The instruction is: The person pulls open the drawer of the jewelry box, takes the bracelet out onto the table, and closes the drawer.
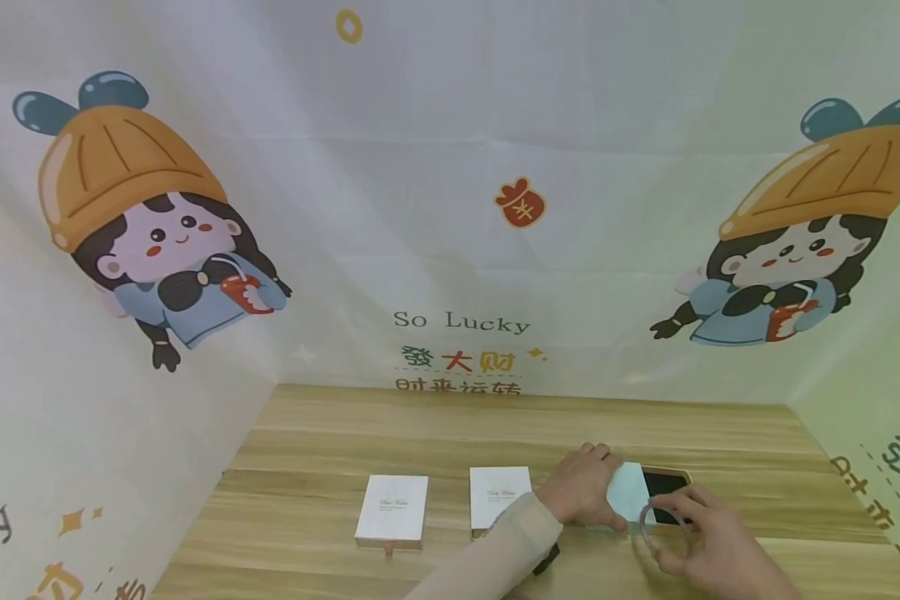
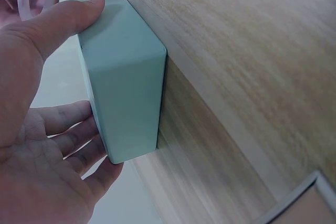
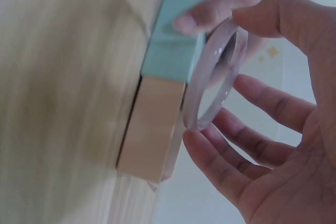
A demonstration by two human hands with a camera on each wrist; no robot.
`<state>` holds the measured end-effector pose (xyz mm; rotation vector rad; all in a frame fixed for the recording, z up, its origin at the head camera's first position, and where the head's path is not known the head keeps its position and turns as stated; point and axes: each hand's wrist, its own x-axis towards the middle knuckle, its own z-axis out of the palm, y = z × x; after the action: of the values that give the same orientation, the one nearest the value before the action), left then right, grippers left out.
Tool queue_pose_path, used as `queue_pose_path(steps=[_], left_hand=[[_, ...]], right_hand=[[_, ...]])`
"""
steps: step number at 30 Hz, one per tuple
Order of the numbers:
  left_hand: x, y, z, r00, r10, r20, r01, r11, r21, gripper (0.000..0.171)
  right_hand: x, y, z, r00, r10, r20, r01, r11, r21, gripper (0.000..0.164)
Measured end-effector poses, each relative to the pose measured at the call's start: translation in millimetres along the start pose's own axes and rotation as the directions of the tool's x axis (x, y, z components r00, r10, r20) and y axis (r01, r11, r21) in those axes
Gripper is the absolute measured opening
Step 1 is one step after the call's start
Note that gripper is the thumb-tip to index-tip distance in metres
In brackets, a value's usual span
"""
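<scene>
My left hand point(image 1: 581, 487) grips a mint-green box sleeve point(image 1: 628, 492), its thumb on one narrow side and its fingers along another face in the left wrist view. A tan drawer point(image 3: 149, 129) sticks out of the sleeve toward the right, with a dark lining point(image 1: 666, 487) showing from above. Between thumb and fingertips, my right hand point(image 1: 708, 533) holds a pale translucent bangle point(image 3: 199, 77). The bangle is beside the drawer, near where the sleeve ends, and overlaps the box in the head view.
Two white boxes with printed lids stand left of my hands: one near box point(image 1: 500, 492) and one farther left point(image 1: 392, 508), with a small tab at its front. A printed cloth backdrop point(image 1: 450, 208) encloses the wooden table point(image 1: 307, 450) at the back and sides.
</scene>
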<state>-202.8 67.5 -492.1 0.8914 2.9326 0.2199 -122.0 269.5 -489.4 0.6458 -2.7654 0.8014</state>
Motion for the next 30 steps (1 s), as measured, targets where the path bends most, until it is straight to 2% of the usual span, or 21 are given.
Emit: queue_pose_path(steps=[4,7,11,14,19,21,25,30], left_hand=[[0.9,0.2,0.9,1.0,0.004,0.002,-0.004,1.0,-0.005,0.089],[1.3,-0.1,1.8,1.0,0.002,0.004,-0.002,1.0,-0.017,0.089],[1.4,-0.3,2.9,1.0,-0.004,0.011,0.004,1.0,-0.021,0.088],[1.7,-0.6,3.8,1.0,-0.007,0.014,0.007,1.0,-0.023,0.087],[1.7,-1.0,3.9,1.0,-0.007,0.021,0.008,0.999,-0.033,0.088],[1.2,-1.0,3.6,1.0,-0.007,0.024,0.008,0.999,-0.039,0.088],[0.7,-0.8,2.8,1.0,-0.004,0.026,0.005,0.999,-0.041,0.088],[1.0,-1.9,2.1,1.0,0.002,0.024,-0.001,0.999,-0.04,0.088]], right_hand=[[-7.9,1.2,8.5,0.995,-0.095,0.041,0.093,0.995,0.043,0.051],[-11.7,5.1,16.9,0.978,-0.207,0.034,0.203,0.975,0.087,0.052],[-14.7,10.3,28.0,0.954,-0.291,0.075,0.281,0.952,0.119,0.053],[-15.7,13.1,38.0,0.927,-0.364,0.094,0.352,0.928,0.122,0.051],[-15.1,12.2,59.6,0.852,-0.523,0.022,0.514,0.844,0.15,0.035],[-14.4,8.3,65.4,0.832,-0.554,0.007,0.546,0.822,0.163,0.029],[-13.0,0.1,70.6,0.806,-0.592,-0.001,0.588,0.8,0.115,0.023],[-11.6,-0.5,74.6,0.789,-0.614,0.0,0.611,0.786,0.088,0.021]])
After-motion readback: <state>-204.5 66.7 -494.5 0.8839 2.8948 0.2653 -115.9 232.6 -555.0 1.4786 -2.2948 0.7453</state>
